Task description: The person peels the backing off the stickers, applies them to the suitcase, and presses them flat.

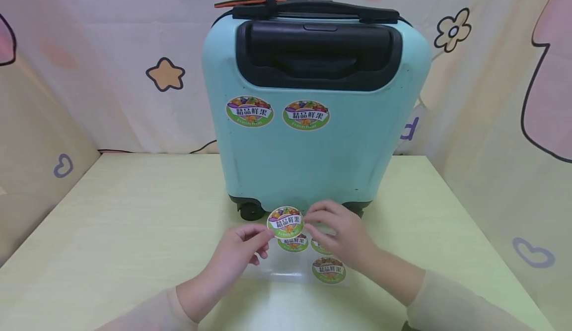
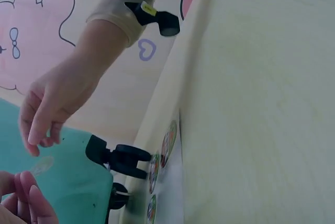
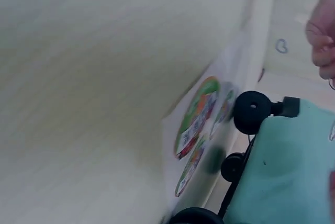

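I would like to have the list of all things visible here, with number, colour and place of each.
Suitcase: one, light turquoise and black, standing on the table
Wheels: at least three, black, under the suitcase
Strap: one, orange and black, at the top handle
Suitcase stickers: two, multicoloured, upper front
Held sticker: one, multicoloured, in the left hand
Sheet: one, whitish, on the table
Sheet stickers: at least three, multicoloured
Table: one, pale yellowish
Cable: dark, behind the table; count unclear
Printed backdrop: pale, around the table
Device: one seen, black, at the right cuff
Sleeves: two, beige
Left hand: one, pinching the held sticker
Right hand: one, beside it
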`<state>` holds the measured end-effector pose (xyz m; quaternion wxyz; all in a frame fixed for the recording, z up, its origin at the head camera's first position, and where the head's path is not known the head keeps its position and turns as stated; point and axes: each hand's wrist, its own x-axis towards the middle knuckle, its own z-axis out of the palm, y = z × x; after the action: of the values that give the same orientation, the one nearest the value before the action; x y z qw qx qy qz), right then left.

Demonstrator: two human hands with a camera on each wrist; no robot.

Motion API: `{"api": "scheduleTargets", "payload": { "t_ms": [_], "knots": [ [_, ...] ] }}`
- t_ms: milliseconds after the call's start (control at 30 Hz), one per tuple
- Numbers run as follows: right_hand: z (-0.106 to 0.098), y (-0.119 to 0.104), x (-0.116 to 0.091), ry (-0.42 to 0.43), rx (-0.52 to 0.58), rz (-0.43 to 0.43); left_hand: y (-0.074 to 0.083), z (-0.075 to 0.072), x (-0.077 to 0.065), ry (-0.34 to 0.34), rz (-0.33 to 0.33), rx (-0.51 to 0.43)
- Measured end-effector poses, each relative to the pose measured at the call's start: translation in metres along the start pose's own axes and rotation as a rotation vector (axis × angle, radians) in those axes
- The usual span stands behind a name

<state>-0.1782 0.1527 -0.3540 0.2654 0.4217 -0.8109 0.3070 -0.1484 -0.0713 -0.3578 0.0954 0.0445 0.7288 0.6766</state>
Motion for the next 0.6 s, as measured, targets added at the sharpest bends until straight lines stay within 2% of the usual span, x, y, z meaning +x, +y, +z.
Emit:
{"api": "scheduleTargets", "payload": {
  "t_ms": [133, 167, 233, 367, 500, 600],
  "knots": [
    [-0.007, -0.001, 0.002, -0.1, 0.203, 0.459, 0.004, -0.003, 0.0, -0.019, 0.055, 0.037],
    [-0.009, -0.002, 0.003, -0.14, 0.234, 0.547, 0.004, -0.003, 0.001, -0.026, 0.065, 0.042],
    [-0.011, -0.002, 0.004, -0.206, 0.28, 0.658, 0.004, -0.003, 0.001, -0.032, 0.076, 0.049],
    [-0.013, -0.003, 0.005, -0.232, 0.341, 0.722, 0.003, -0.001, 0.003, -0.032, 0.099, 0.08],
    [-0.015, -0.003, 0.006, -0.168, 0.354, 0.7, 0.004, -0.001, 0.005, -0.015, 0.147, 0.152],
    [-0.017, -0.002, 0.008, -0.114, 0.287, 0.638, 0.005, -0.001, 0.008, -0.008, 0.223, 0.238]
  ]
}}
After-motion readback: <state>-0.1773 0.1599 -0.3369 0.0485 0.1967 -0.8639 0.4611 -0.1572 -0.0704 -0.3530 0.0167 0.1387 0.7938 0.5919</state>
